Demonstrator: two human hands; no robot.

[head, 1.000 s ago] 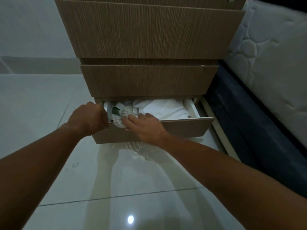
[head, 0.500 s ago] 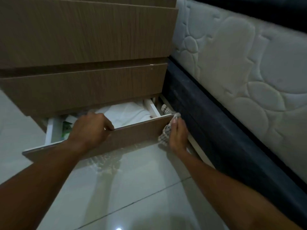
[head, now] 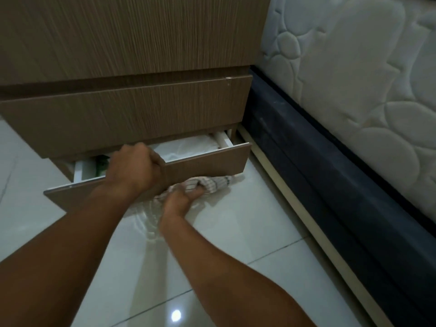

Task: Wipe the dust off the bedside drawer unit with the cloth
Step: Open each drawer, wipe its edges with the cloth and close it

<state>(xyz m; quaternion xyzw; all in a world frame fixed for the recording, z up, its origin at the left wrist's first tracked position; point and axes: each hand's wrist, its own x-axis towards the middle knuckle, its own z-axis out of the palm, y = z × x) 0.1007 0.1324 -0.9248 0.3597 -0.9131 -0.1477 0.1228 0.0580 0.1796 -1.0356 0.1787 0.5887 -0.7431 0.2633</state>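
The brown wood-grain drawer unit (head: 132, 55) fills the upper left. Its bottom drawer (head: 207, 161) is pulled out, with white fabric inside. My left hand (head: 132, 168) grips the top edge of that drawer's front panel near its middle. My right hand (head: 181, 197) is below the panel's lower edge, closed on a white checked cloth (head: 212, 184). The cloth is pressed along the underside of the drawer front, just above the floor. Part of the cloth is hidden under my fingers.
A quilted white mattress (head: 354, 74) on a dark bed base (head: 330, 185) runs along the right, close to the unit. A pale wooden strip (head: 295, 204) lies at the base's foot. Glossy white floor tiles (head: 236, 244) lie below the drawer.
My right hand has carried the cloth from the drawer front's right end down to its lower edge and leftward. My left hand keeps its hold on the top edge.
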